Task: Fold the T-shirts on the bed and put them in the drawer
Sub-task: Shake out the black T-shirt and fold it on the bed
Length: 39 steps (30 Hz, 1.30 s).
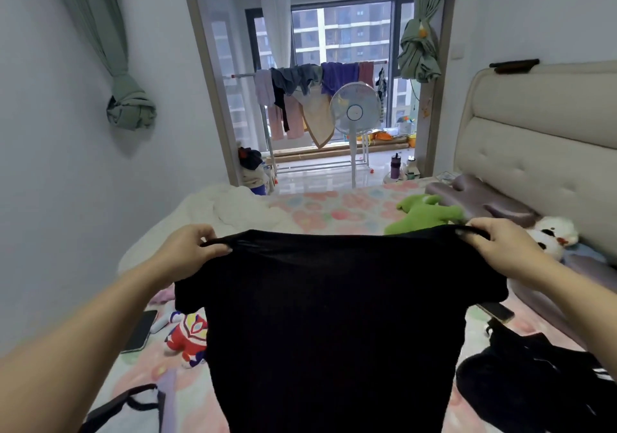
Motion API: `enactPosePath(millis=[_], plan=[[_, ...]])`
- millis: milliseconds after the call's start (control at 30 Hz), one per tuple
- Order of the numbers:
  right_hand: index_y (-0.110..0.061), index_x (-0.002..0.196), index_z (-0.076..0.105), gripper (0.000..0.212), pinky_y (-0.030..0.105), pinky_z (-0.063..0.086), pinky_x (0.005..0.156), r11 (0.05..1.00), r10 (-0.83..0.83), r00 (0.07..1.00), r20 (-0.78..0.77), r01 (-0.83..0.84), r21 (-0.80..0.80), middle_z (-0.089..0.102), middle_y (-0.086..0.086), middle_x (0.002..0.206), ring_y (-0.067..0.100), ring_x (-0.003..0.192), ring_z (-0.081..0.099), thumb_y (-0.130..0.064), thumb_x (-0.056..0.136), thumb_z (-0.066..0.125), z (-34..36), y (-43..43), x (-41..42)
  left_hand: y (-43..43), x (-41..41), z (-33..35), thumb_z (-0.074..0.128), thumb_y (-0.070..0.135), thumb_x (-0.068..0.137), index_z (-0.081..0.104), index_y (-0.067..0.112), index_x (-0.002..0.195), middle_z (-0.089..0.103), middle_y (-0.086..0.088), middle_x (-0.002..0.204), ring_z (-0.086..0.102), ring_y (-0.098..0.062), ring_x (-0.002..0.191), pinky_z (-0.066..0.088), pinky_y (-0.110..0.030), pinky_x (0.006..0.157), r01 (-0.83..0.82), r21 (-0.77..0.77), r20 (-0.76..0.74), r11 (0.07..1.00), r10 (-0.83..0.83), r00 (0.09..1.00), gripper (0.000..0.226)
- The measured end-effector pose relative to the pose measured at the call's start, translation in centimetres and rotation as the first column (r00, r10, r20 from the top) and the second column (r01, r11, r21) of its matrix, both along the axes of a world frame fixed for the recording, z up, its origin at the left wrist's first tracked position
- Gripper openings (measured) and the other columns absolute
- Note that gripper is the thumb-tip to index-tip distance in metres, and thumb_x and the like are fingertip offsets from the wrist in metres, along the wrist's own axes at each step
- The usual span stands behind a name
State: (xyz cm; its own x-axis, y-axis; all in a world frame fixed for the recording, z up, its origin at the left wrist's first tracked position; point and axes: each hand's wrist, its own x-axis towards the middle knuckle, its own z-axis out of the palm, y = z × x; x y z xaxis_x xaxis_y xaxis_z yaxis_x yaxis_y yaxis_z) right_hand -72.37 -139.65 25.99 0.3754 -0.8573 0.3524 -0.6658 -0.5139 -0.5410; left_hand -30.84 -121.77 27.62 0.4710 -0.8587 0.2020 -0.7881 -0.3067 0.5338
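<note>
A black T-shirt point(334, 326) hangs spread out in front of me above the bed point(334, 209). My left hand point(190, 249) pinches its left shoulder and my right hand point(497, 249) pinches its right shoulder, holding the top edge taut. The shirt's body drops out of the bottom of the view and hides the middle of the bed. More black clothing point(534, 382) lies crumpled on the bed at the lower right. No drawer is in view.
On the floral bed lie a green plush toy point(430, 214), a panda plush point(551, 235), a red-and-blue doll point(187, 336), two phones point(142, 331) point(497, 312), a white blanket point(230, 209) and purple pillows point(494, 199). The headboard point(541, 132) stands right. A fan point(355, 112) and a clothes rack stand beyond.
</note>
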Motion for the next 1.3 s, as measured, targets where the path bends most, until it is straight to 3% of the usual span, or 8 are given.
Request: enactPosePath(millis=[233, 367, 500, 667, 800, 1067, 1167, 1300], plan=[[-0.007, 0.086, 0.072, 0.011, 0.035, 0.042, 0.071, 0.982, 0.158, 0.984, -0.082, -0.165, -0.095, 0.071, 0.01, 0.08, 0.028, 0.079, 0.063, -0.015, 0.084, 0.064, -3.2, -1.9, -1.8, 3.5, 0.9, -4.4, 0.07, 0.029, 0.079, 0.047, 0.022, 0.064, 0.054, 0.008, 0.047, 0.041, -0.01, 0.047, 0.032, -0.029, 0.05, 0.024, 0.037, -0.04, 0.999, -0.022, 0.999, 0.028], [-0.014, 0.095, 0.074, 0.015, 0.007, 0.036, 0.071, 0.97, 0.222, 0.967, -0.126, -0.232, -0.073, 0.072, 0.0, 0.088, 0.019, 0.084, 0.063, -0.013, 0.083, 0.066, -4.6, -2.2, -1.9, 4.9, 0.4, -6.4, 0.07, 0.018, 0.08, 0.042, 0.018, 0.066, 0.048, 0.004, 0.051, 0.037, -0.021, 0.055, 0.03, -0.034, 0.056, -0.035, -0.016, -0.055, 0.999, 0.034, 0.998, 0.032], [-0.013, 0.093, 0.074, 0.013, 0.006, 0.035, 0.07, 0.97, 0.205, 0.972, -0.111, -0.217, -0.11, 0.073, 0.009, 0.087, 0.025, 0.085, 0.065, -0.016, 0.083, 0.066, -4.8, -1.7, -0.8, 5.9, 0.1, -6.7, 0.069, 0.021, 0.081, 0.042, 0.025, 0.065, 0.054, -0.001, 0.055, 0.039, -0.012, 0.05, 0.034, -0.028, 0.053, -0.057, -0.06, 0.037, 0.997, 0.059, 0.998, 0.031], [-0.055, 0.084, 0.063, 0.018, -0.006, 0.036, 0.057, 0.915, 0.397, 0.909, -0.127, -0.382, 0.127, 0.064, -0.037, 0.074, -0.019, 0.068, 0.059, -0.065, 0.081, 0.048, -3.0, 0.9, -1.8, 9.0, 2.9, -5.6, 0.074, 0.062, 0.053, 0.05, 0.023, 0.063, 0.053, -0.01, 0.053, 0.041, -0.015, 0.052, 0.029, -0.026, 0.053, 0.182, 0.042, -0.31, 0.982, -0.16, 0.937, 0.047], [-0.051, 0.092, 0.065, 0.013, 0.01, 0.051, 0.064, 0.946, 0.282, 0.939, -0.198, -0.238, 0.219, 0.07, -0.022, 0.085, 0.0, 0.076, 0.069, -0.043, 0.082, 0.068, -5.4, -2.1, -6.1, 9.8, 7.3, -4.7, 0.08, 0.068, 0.043, 0.049, 0.017, 0.066, 0.053, -0.012, 0.056, 0.042, -0.019, 0.053, 0.03, -0.028, 0.055, 0.26, 0.109, -0.479, 0.96, -0.178, 0.86, 0.064], [-0.033, 0.069, 0.062, 0.048, 0.015, 0.043, 0.055, 0.852, 0.415, 0.863, -0.287, -0.259, 0.454, 0.061, -0.014, 0.062, 0.0, 0.06, 0.06, -0.078, 0.073, 0.048, -10.7, -5.9, -0.2, 0.7, 8.6, -10.8, 0.059, 0.085, 0.047, 0.047, 0.036, 0.06, 0.051, 0.012, 0.056, 0.04, 0.004, 0.051, 0.032, -0.016, 0.053, 0.448, 0.547, -0.368, 0.707, -0.278, 0.887, 0.053], [-0.032, 0.068, 0.058, 0.044, 0.014, 0.039, 0.062, 0.85, 0.421, 0.831, -0.365, -0.22, 0.479, 0.06, -0.013, 0.068, -0.001, 0.068, 0.057, -0.072, 0.077, 0.041, -17.7, -9.6, 3.1, -5.1, 8.8, -18.8, 0.063, 0.067, 0.066, 0.045, 0.031, 0.067, 0.053, 0.011, 0.069, 0.051, 0.0, 0.069, 0.04, -0.017, 0.068, 0.246, 0.562, -0.149, 0.789, -0.196, 0.969, 0.04], [-0.021, 0.102, 0.058, 0.024, 0.032, 0.04, 0.078, 0.958, 0.046, 0.861, -0.506, 0.105, 0.267, 0.062, 0.008, 0.103, 0.025, 0.099, 0.056, -0.04, 0.094, 0.046, -30.3, -14.3, 8.7, -13.3, 6.7, -31.3, 0.052, 0.041, 0.09, 0.05, 0.023, 0.106, 0.062, -0.009, 0.106, 0.055, -0.028, 0.105, 0.04, -0.034, 0.082, -0.119, 0.449, 0.216, 0.885, 0.022, 0.976, 0.025]])
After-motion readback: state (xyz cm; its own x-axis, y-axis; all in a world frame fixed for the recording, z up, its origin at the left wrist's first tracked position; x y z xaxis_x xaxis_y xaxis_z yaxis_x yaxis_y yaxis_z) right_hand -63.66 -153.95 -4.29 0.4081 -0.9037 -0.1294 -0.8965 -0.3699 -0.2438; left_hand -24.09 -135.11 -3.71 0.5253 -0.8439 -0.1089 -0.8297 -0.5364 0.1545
